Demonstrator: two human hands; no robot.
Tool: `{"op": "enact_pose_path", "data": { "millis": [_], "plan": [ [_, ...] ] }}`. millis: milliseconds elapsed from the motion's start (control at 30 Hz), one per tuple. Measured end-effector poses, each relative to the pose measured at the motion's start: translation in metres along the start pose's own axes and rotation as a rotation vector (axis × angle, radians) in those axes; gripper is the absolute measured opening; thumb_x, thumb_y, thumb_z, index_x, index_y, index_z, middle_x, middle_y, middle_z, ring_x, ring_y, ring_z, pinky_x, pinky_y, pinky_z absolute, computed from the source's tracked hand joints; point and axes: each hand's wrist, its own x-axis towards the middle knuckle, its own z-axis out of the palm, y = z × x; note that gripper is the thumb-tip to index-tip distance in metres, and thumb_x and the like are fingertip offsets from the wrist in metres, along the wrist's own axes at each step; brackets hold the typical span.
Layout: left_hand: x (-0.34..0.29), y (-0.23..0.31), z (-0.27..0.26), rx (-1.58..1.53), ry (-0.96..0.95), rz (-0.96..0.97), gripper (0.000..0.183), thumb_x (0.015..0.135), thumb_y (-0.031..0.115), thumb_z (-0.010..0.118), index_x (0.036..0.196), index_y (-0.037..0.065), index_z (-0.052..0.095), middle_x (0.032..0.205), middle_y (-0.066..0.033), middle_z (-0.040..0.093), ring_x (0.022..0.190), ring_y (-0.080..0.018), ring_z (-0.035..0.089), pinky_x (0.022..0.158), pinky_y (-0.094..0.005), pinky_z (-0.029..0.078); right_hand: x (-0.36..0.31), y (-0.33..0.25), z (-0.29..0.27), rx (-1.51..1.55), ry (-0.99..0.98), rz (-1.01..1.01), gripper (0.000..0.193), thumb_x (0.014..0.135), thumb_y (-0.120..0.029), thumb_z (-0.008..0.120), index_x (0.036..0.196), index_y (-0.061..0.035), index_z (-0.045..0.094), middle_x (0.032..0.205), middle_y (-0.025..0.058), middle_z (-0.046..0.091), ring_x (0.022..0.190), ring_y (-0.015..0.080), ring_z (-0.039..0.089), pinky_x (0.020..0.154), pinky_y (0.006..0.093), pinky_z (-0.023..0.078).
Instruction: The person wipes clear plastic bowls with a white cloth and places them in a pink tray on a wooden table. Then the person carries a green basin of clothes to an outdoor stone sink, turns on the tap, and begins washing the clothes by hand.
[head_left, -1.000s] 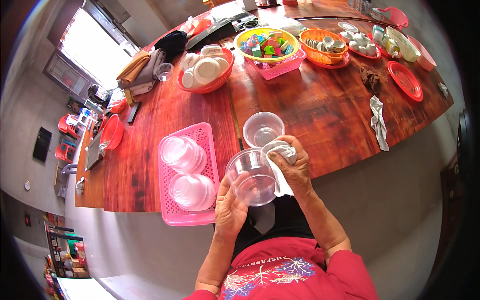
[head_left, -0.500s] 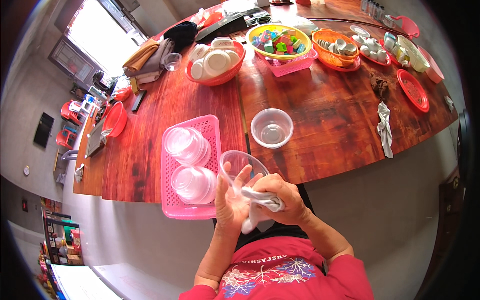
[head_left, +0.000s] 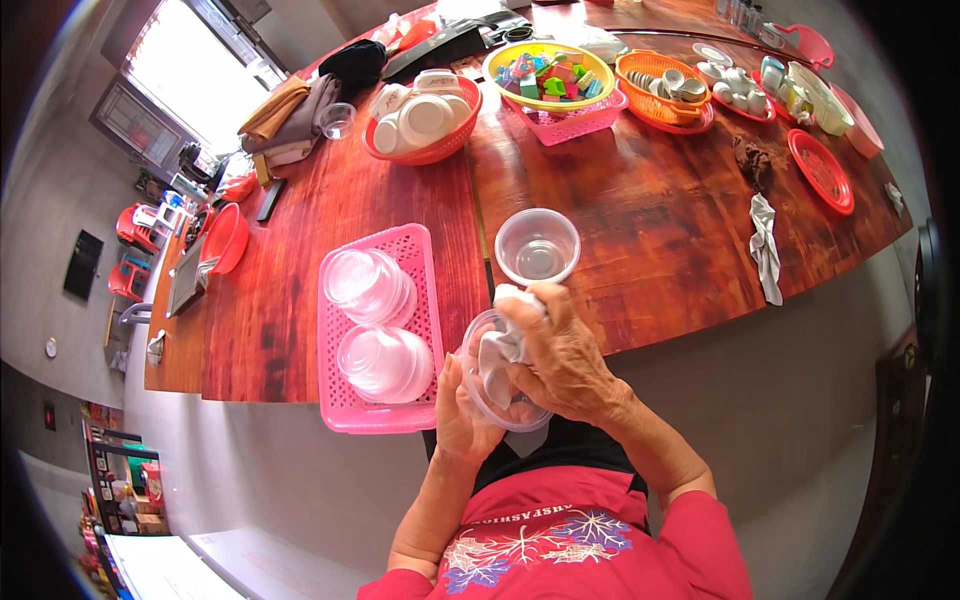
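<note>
The long wooden table (head_left: 620, 230) stretches ahead, a pink basket (head_left: 345, 415) of stacked tubs at its near edge. Below that edge, my left hand (head_left: 460, 420) cups a clear tub (head_left: 490, 400) steady while my right hand (head_left: 560, 360) clenches a white cloth (head_left: 500, 350) inside it; another tub (head_left: 537, 246) sits just above.

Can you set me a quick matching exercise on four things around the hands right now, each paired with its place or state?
Things:
1. clear round plastic bowl
2. white cloth
3. pink perforated plastic tray
4. clear plastic container in the left hand

Places or states:
A. pressed inside a container by the right hand
B. standing alone and upright on the red-brown wooden table
C. tilted and held off the table edge
D. holding two stacks of upturned clear bowls

Pairs: 1-B, 2-A, 3-D, 4-C
</note>
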Motion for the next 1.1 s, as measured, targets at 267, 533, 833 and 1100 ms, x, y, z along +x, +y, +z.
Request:
{"op": "enact_pose_path", "data": {
  "millis": [267, 533, 833, 1100],
  "plan": [
    [0.000, 0.006, 0.001, 0.298, 0.106, 0.131, 0.060, 0.090, 0.042, 0.048, 0.135, 0.010, 0.025, 0.118, -0.0148, 0.049, 0.094, -0.0255, 0.058, 0.057, -0.0349, 0.054, -0.018, 0.003, -0.007, -0.376, -0.304, -0.048, 0.033, 0.073, -0.015, 0.062, 0.103, 0.0001, 0.057, 0.097, 0.0134, 0.052, 0.083, 0.0278, 0.055, 0.060, 0.0343, 0.051],
    [-0.002, 0.002, -0.007, 0.131, 0.046, 0.038, 0.063, 0.090, 0.053, 0.036, 0.133, 0.006, 0.037, 0.129, -0.0146, 0.045, 0.117, -0.0281, 0.047, 0.095, -0.0424, 0.041, -0.004, -0.007, -0.001, 0.324, -0.020, -0.176, 0.028, 0.070, -0.015, 0.066, 0.094, -0.0039, 0.056, 0.105, 0.0135, 0.055, 0.080, 0.0266, 0.060, 0.067, 0.0337, 0.053],
    [0.000, 0.009, -0.001, 0.236, 0.081, 0.032, 0.065, 0.091, 0.052, 0.034, 0.135, 0.005, 0.029, 0.128, -0.0145, 0.043, 0.113, -0.0278, 0.046, 0.094, -0.0414, 0.038, -0.002, -0.003, 0.009, -0.118, -0.403, -0.155, 0.039, 0.068, -0.012, 0.066, 0.103, 0.0013, 0.054, 0.113, 0.0191, 0.047, 0.093, 0.0329, 0.056, 0.072, 0.0352, 0.055],
    [0.003, 0.014, -0.001, 0.212, -0.007, 0.062, 0.071, 0.089, 0.057, 0.027, 0.130, 0.000, 0.037, 0.126, -0.0242, 0.044, 0.116, -0.0316, 0.046, 0.095, -0.0409, 0.041, -0.003, -0.005, 0.020, 0.446, -0.246, -0.133, 0.042, 0.068, -0.002, 0.065, 0.109, 0.0000, 0.055, 0.095, 0.0155, 0.054, 0.090, 0.0303, 0.058, 0.072, 0.0384, 0.053]
  ]
}}
